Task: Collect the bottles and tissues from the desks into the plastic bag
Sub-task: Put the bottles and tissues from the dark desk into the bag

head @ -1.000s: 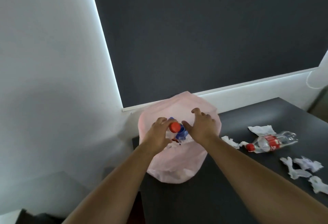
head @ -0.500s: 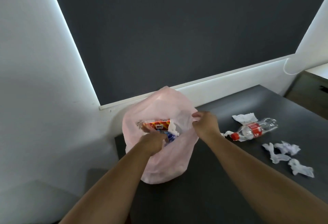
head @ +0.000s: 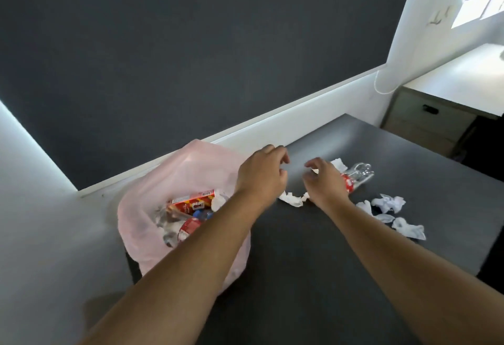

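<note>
The thin, translucent pink plastic bag (head: 163, 181) sags open just left of the left hand (head: 261, 175), holding clear bottles (head: 177, 231) and a red carton (head: 195, 199). Just beyond the right hand (head: 324, 182) lies a ribbed bottle (head: 360, 174). Crumpled white tissues (head: 390, 204) lie scattered to that hand's right on the matte dark worktop (head: 300, 249). Both hands hover slightly apart, loosely curled and empty.

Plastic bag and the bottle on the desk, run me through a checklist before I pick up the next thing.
1. Plastic bag standing on the desk, mouth open: ok.
2. Left hand empty: ok.
3. Right hand empty, fingers loosely curled over the bottle: ok.
4. Bottle on its side, within reach: ok. Its cap end is hidden by the right hand, so capped or not: cannot tell.
5. All tissues bagged: not ok. A crumpled tissue lies between the hands, with loose tissues further right.
6. Room left in the bag: cannot tell.
</note>
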Tool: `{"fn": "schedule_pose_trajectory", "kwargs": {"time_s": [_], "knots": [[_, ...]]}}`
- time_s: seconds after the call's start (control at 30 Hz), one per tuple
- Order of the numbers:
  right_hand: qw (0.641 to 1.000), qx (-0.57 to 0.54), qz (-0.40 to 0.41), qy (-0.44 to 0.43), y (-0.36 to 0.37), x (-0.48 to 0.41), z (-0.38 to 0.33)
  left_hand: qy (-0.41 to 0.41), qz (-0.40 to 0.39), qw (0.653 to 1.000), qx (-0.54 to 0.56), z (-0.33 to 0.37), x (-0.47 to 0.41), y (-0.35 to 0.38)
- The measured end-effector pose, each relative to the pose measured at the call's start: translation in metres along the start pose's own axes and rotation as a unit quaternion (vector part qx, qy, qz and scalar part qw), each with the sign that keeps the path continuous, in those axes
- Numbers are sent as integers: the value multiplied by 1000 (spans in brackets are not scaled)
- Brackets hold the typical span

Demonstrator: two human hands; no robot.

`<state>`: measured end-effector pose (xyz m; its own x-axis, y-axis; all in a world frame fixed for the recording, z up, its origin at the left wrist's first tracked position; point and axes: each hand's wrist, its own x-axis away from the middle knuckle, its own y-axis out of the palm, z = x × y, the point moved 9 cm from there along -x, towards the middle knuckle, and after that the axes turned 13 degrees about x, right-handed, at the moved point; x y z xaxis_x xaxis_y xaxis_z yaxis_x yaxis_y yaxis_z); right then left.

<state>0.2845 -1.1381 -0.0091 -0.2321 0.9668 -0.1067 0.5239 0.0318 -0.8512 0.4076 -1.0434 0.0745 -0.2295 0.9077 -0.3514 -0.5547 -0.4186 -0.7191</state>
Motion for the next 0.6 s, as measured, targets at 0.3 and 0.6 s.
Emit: {"fn": "schedule_pose_trajectory", "kwargs": {"time_s": [0.3,0.6], "knots": [[972,198,-130,2,72,-19,102,-164,-204,962,-74,-87,4,194],[973,228,-23,-12,101,-16,120,-102,-275,952,-92,-107,-18,271]]}}
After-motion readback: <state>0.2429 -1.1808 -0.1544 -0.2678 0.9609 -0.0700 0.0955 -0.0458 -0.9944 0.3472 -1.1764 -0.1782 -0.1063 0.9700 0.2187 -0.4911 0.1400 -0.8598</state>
